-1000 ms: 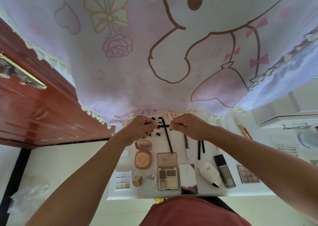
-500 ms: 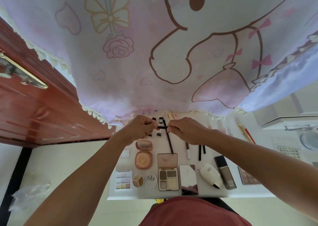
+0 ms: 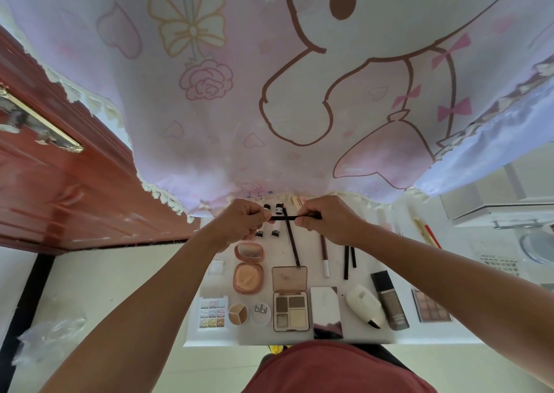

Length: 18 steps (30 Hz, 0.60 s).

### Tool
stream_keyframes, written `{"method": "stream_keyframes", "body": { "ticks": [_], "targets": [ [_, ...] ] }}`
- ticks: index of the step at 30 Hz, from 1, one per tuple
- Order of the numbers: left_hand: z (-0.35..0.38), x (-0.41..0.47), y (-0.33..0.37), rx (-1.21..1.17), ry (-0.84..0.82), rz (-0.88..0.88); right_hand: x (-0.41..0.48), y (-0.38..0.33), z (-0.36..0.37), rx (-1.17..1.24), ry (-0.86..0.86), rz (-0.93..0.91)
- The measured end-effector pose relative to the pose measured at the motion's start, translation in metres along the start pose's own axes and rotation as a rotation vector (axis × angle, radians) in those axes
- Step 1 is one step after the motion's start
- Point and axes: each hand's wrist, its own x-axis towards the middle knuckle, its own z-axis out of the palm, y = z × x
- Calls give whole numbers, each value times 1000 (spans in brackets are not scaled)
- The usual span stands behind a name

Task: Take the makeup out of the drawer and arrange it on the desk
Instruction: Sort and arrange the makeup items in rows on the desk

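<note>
**While one pencil is held at both ends, the rest is laid out in rows**

Because the view looks down over the arms, the top of it at 12 o'clock is filled by a pink patterned cloth [image 3: 269, 93], and a red-brown door [image 3: 60, 198] is seen at 9 o'clock. The white surface [image 3: 398, 261] lies below the middle, towards 6 o'clock. No drawer can be made out.

Above the far edge of the layout, a slim black pencil [image 3: 283, 218] is held level between the left hand [image 3: 239, 222] and the right hand [image 3: 326, 220]. The fingers [image 3: 305, 220] of both hands are curled narrow and pinched on its two ends. This grip is judged to serve for uncapping or checking the pencil before it is set down.

The broad, flat cases are placed nearest the person, the slim things farther off, seemingly so that each can be seen and reached. Three palettes are counted: a brown one [image 3: 430, 305] at 4 o'clock, an open four-pan one [image 3: 290, 298] at 6, and a small pastel one [image 3: 212, 313] at 7. One mirrored case [image 3: 326, 310], one white oval case [image 3: 364, 305], one foundation bottle [image 3: 389, 299] and one open peach compact [image 3: 248, 268] are also counted. Two small round pots [image 3: 238, 313] sit between the pastel and four-pan palettes.

Four pencils lie flat: one long black [image 3: 292, 243], one brown [image 3: 324, 255], two short black [image 3: 346, 262]. Four small tubes [image 3: 275, 232] are stood beneath the hands.
</note>
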Motion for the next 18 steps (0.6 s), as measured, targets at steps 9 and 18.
{"method": "stream_keyframes", "body": {
  "ticks": [9, 18],
  "targets": [
    [1, -2, 2, 15, 9, -2, 1, -2, 0, 108, -27, 79],
    [-2, -2, 1, -14, 39, -5, 1, 3, -3, 147, -15, 76]
  ]
}}
